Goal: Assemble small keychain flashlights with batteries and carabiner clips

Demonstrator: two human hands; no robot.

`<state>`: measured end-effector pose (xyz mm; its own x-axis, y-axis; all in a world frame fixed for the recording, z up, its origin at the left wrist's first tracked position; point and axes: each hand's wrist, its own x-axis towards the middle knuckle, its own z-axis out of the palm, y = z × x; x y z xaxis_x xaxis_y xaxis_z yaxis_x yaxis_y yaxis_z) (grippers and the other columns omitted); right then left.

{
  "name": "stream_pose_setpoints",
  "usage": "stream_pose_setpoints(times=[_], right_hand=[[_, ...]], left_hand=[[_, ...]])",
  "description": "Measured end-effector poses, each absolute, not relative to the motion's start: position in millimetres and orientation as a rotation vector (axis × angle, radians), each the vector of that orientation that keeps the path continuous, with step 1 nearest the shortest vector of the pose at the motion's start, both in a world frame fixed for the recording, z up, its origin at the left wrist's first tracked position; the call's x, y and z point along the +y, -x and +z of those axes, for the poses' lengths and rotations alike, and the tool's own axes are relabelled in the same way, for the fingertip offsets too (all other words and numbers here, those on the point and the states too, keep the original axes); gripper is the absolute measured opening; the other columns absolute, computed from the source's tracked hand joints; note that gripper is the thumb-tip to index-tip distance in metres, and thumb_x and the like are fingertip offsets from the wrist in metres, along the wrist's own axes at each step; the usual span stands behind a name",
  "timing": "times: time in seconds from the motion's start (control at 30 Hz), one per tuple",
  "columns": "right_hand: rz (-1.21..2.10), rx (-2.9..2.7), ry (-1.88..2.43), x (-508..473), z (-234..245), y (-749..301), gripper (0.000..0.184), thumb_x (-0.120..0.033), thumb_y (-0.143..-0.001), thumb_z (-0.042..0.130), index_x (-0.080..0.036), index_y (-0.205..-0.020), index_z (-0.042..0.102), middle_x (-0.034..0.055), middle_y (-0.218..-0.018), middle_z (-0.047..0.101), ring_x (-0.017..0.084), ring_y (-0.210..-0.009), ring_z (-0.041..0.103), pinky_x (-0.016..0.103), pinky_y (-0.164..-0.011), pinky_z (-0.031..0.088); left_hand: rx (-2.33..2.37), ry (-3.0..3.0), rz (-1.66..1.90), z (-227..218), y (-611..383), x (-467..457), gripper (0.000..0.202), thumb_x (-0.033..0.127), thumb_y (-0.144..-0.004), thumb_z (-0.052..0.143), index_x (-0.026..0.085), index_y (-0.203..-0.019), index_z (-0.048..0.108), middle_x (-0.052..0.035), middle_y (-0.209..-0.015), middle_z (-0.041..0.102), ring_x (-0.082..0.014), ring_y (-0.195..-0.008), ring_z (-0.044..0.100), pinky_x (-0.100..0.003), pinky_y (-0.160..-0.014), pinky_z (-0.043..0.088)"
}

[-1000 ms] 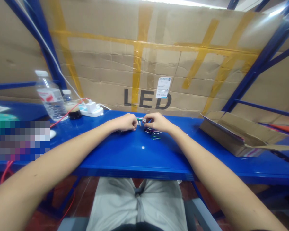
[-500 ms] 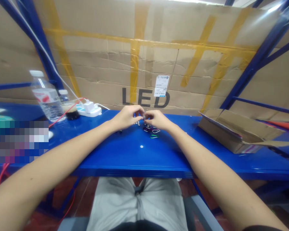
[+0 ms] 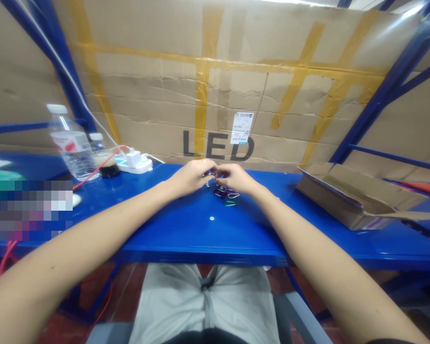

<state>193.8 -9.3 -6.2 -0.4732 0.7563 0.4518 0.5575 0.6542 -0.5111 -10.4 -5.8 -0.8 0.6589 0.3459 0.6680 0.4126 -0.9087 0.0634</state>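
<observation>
My left hand (image 3: pixel 194 176) and my right hand (image 3: pixel 235 177) meet fingertip to fingertip above the blue table (image 3: pixel 186 224). Both are closed in a pinch around a small shiny metal piece, too small and too covered by fingers to name. Just below my right hand lie several small carabiners: a purple one (image 3: pixel 220 193), a silver one (image 3: pixel 233 195) and, nearer me, a green one (image 3: pixel 231 203). A few small metal bits show beneath my left fingers, partly hidden.
An open cardboard box (image 3: pixel 338 200) stands at the right. To the left are a water bottle (image 3: pixel 73 148), a smaller bottle with dark liquid (image 3: pixel 107 165) and a white power strip (image 3: pixel 138 165) with cables. A large taped cardboard sheet (image 3: pixel 157 100) rises behind the table.
My left hand has shifted slightly right and down, bringing the fingertips of both hands closer together. The carabiners lie as before; the whole view has moved a little.
</observation>
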Motion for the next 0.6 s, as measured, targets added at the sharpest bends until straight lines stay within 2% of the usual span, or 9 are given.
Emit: stream_pose_setpoints(times=[0.13, 0.37, 0.6], right_hand=[[0.326, -2.174, 1.038, -3.8, -8.2, -197.3, 0.014, -0.01, -0.073, 0.061, -0.015, -0.084, 0.07, 0.0031, -0.079, 0.069, 0.016, -0.073, 0.061, 0.029, -0.069, 0.045], [0.326, -2.135, 1.054, 2.8, -10.2, -201.6, 0.016, -0.009, -0.072, 0.061, -0.015, -0.085, 0.07, 0.0032, -0.081, 0.07, 0.016, -0.076, 0.062, 0.028, -0.071, 0.047], [0.291, -2.146, 1.064, -0.8, -8.3, -200.3, 0.015, -0.009, -0.074, 0.062, -0.014, -0.086, 0.07, 0.0035, -0.081, 0.07, 0.015, -0.075, 0.062, 0.027, -0.07, 0.047]], left_hand=[[-0.822, 2.713, -1.022, -1.5, 12.1, -2.5, 0.018, 0.019, -0.091, 0.052, 0.016, -0.101, 0.066, -0.0082, -0.096, 0.072, -0.0192, -0.087, 0.065, -0.032, -0.079, 0.05], [-1.062, 2.784, -0.376, -16.9, 13.8, 4.5, 0.027, 0.021, -0.09, 0.046, 0.018, -0.095, 0.072, -0.0109, -0.097, 0.071, -0.0245, -0.089, 0.066, -0.034, -0.079, 0.048], [-1.056, 2.778, -0.287, -18.9, 11.3, 0.4, 0.027, 0.022, -0.088, 0.047, 0.021, -0.088, 0.073, -0.009, -0.095, 0.071, -0.0244, -0.089, 0.065, -0.031, -0.071, 0.044]])
